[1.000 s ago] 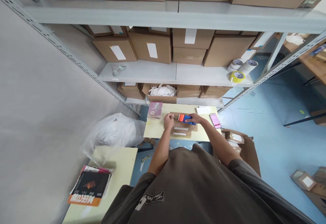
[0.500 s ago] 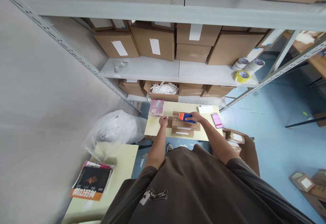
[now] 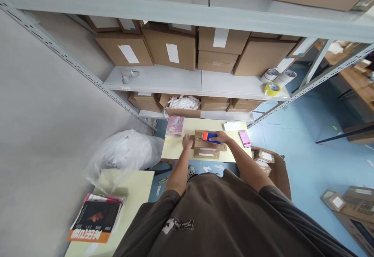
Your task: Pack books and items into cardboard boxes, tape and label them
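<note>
A brown cardboard box (image 3: 199, 144) lies on the pale yellow table in front of me, with a flap sticking out on its left. Over its top, my right hand (image 3: 222, 137) grips a blue tape dispenser (image 3: 214, 139) with an orange front end. My left hand (image 3: 187, 141) is closed at the left flap, its fingers against the cardboard; the fingertips are partly hidden. Nearer to me, another small box (image 3: 206, 155) with a white label sits against the first one.
On the table (image 3: 175, 148) are a pink booklet (image 3: 175, 125), white papers (image 3: 231, 126) and a pink-screened phone (image 3: 245, 139). Shelving (image 3: 163, 78) with boxes and tape rolls (image 3: 272, 89) rises behind. A plastic bag (image 3: 125, 150) stands left, an open carton (image 3: 280, 173) right.
My left hand has come down slightly and now meets the box's left flap. The tape dispenser stays over the box in my right hand. The whole view has shifted a little.
</note>
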A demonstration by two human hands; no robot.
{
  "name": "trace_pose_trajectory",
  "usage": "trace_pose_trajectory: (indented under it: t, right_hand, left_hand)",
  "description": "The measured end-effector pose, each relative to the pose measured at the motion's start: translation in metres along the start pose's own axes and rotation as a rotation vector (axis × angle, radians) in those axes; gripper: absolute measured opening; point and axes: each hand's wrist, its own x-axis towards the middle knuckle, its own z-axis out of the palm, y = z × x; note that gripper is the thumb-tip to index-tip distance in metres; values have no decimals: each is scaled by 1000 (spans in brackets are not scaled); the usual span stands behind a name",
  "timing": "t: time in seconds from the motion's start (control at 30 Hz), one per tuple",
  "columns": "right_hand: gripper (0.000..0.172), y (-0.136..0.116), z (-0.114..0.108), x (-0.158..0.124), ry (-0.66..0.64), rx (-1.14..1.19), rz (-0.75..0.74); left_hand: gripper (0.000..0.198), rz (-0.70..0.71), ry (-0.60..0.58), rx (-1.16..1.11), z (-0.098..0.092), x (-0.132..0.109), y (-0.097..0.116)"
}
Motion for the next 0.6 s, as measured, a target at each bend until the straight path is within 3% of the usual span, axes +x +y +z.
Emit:
trace_pose_trajectory:
  t: [0.07,0.17,0.23,0.37,0.6]
  right_hand:
    - [67,-3,-1,1,-3,-15,6]
    - [68,-9,-3,4,-10,-35,7]
    - [69,-13,-5,4,-18,-53,9]
    - [71,-19,-11,3,-41,-130,26]
    - [75,-30,-12,-2,-70,-216,112]
  left_hand:
    - [76,93,-81,51,-11,7,6]
    - [113,290,-425,181,-20,21,21]
    - [136,342,-581,293,-21,28,30]
    - [156,365,-653,431,-18,33,36]
    - [154,360,-693,434,-23,28,31]
